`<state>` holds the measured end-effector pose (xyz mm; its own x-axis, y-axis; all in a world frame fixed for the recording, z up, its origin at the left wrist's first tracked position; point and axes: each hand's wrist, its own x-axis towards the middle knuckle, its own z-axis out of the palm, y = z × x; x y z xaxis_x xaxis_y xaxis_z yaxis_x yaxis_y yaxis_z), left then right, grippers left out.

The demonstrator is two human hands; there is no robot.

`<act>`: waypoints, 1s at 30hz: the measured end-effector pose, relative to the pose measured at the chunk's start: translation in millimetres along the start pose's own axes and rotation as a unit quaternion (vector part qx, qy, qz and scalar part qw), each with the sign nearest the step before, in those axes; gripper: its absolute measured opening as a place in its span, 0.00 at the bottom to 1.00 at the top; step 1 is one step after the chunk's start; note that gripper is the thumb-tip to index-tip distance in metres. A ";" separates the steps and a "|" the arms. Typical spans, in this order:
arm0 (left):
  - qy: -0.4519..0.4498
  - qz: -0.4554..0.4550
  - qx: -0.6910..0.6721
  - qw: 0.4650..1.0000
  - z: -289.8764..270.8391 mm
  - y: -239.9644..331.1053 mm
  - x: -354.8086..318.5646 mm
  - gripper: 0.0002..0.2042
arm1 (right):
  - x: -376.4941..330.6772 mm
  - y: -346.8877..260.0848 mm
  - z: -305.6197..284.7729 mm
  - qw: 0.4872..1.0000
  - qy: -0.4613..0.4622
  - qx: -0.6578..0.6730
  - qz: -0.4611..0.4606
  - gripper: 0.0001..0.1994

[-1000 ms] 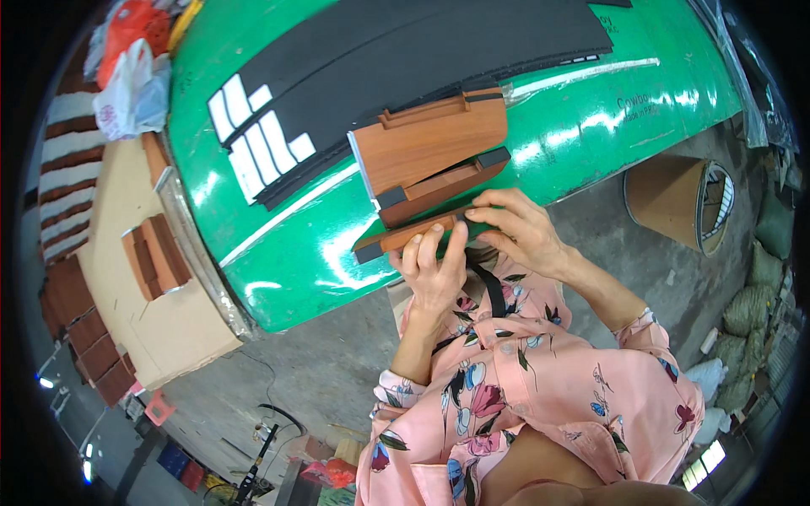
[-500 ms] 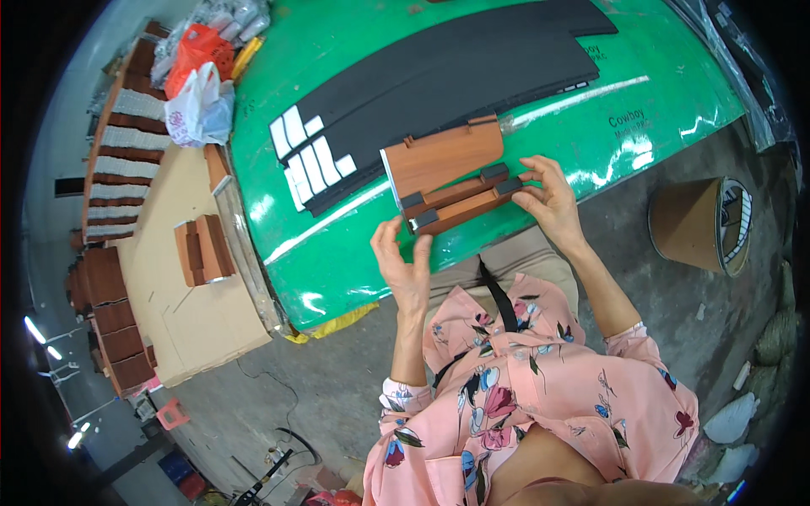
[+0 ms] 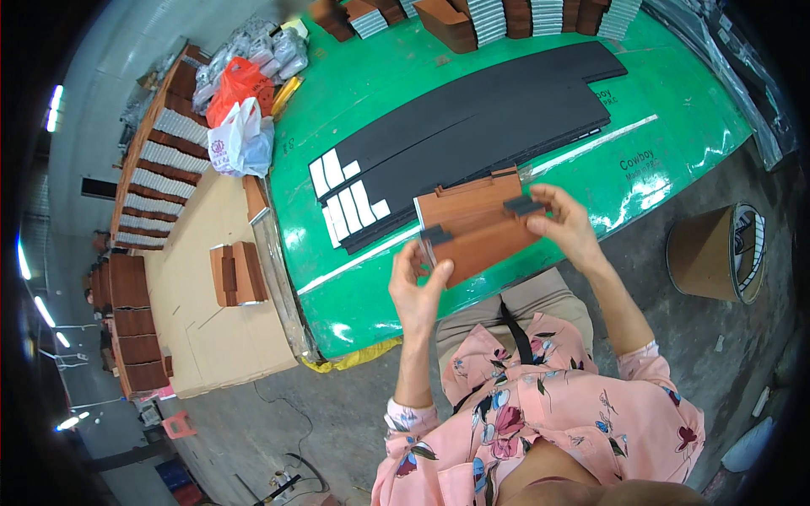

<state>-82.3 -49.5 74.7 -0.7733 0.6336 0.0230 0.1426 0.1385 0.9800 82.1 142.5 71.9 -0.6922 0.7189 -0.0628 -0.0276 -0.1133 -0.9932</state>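
Brown board held up over green table edge | black foam sheets lie behind it | left hand pinches its left edge, thumb on dark strip | right hand fingers closed on dark strip at right edge

Small packing workshop, seen from where I sit at the green bench. On the bench: long black foam sheets; along its far edge, stacked brown boxes. Left of the bench: flattened cardboard on bare concrete floor, rows of stacked brown boxes, plastic bags. Right of the bench: cardboard drum.
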 end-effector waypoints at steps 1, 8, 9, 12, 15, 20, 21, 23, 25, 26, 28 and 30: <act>0.006 0.001 0.002 1.000 2.2 13.2 12.0 0.26 | 13.7 -1.8 -1.9 1.000 -0.006 0.002 -0.002 0.23; -0.143 -0.144 -0.044 0.978 -0.3 -7.1 71.3 0.33 | 49.6 4.5 -9.9 0.989 -0.036 -0.135 0.053 0.31; -0.196 -0.169 -0.094 0.961 0.0 0.4 74.1 0.35 | 50.7 6.5 -15.8 0.988 -0.045 -0.106 0.099 0.34; -0.199 -0.208 -0.093 0.953 -2.5 2.1 74.4 0.37 | 51.3 1.1 -12.0 0.985 -0.066 -0.059 0.147 0.37; -0.208 -0.155 -0.112 0.959 -1.7 -12.1 73.3 0.42 | 51.2 9.6 -16.6 0.987 -0.066 -0.024 0.147 0.41; -0.215 -0.074 -0.087 0.970 -19.3 -29.7 48.8 0.67 | 31.7 41.2 -26.0 0.988 -0.150 -0.025 0.001 0.58; -0.223 -0.047 -0.019 0.974 -19.7 -33.2 39.1 0.68 | 22.6 42.7 -29.2 0.983 -0.174 -0.050 -0.002 0.61; -0.256 0.009 0.109 0.961 -22.2 -46.2 25.0 0.65 | 11.8 30.5 -30.9 0.976 -0.186 -0.115 0.008 0.62; -0.264 0.034 0.133 0.955 -16.7 -46.9 23.1 0.68 | 7.9 27.7 -33.6 0.963 -0.207 -0.173 0.017 0.63; -0.274 0.033 0.127 0.953 -13.8 -49.5 20.5 0.68 | 6.4 31.8 -35.5 0.955 -0.221 -0.198 -0.007 0.64; -0.261 0.091 0.094 0.956 -6.9 -55.2 18.9 0.71 | 5.0 26.5 -34.0 0.950 -0.246 -0.185 -0.051 0.58; -0.271 0.088 0.075 0.955 2.8 -58.4 20.9 0.74 | 3.6 35.7 -26.6 0.977 -0.190 -0.087 -0.039 0.55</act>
<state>-105.0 -42.2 17.4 -0.3008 0.9529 0.0388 0.3596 0.0757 0.9300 97.8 159.3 33.6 -0.9120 0.4095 0.0214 0.0099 0.0742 -0.9972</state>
